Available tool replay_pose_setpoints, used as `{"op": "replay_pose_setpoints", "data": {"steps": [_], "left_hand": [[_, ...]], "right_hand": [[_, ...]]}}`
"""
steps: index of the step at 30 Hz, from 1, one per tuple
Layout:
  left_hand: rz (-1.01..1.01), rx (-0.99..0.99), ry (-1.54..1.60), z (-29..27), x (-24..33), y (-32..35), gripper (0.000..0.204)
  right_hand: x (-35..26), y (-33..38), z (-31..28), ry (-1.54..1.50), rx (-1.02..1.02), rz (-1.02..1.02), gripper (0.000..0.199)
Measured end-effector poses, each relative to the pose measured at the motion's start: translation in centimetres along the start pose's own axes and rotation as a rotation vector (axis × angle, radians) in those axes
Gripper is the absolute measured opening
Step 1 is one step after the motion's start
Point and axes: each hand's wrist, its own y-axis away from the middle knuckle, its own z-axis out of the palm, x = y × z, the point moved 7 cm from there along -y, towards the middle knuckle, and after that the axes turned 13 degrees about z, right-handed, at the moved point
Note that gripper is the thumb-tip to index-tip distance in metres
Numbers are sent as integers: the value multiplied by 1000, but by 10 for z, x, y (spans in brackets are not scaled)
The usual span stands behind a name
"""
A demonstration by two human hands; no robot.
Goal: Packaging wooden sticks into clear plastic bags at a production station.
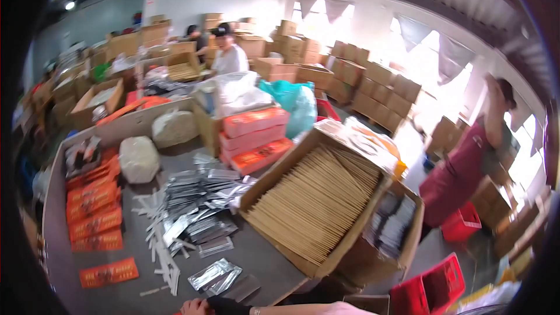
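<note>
My right hand [195, 307] is at the lower edge, partly cut off. Its bare forearm comes in from the right, with a bracelet at the wrist and a black covering over the back of the hand. The fingers are curled; a sliver of orange shows by them, too cut off to name. My left hand is out of sight. Nearest the right hand lie silver foil sachets [214, 275] and a flat orange packet [108, 272]. Beyond are a heap of sachets [195, 221], white strips [156, 242] and orange packets [96, 204] overlapping in a column.
An open carton [274, 251] of tightly packed brown card pieces [315, 204] stands right of the sachets. Another carton [415, 216] holds grey packets. Orange boxes [256, 140] are stacked behind. Red crates [429, 286] sit on the floor; a person [461, 166] stands at right, others farther back.
</note>
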Motion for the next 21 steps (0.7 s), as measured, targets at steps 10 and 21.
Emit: {"op": "replay_pose_setpoints", "data": {"steps": [10, 21], "left_hand": [[341, -335, -148, -24, 25, -31, 28], [-294, 190, -130, -77, -94, 34, 38]], "right_hand": [[-46, 28, -76, 793, 90, -133, 55], [-68, 45, -138, 800, 285, 70, 59]]}}
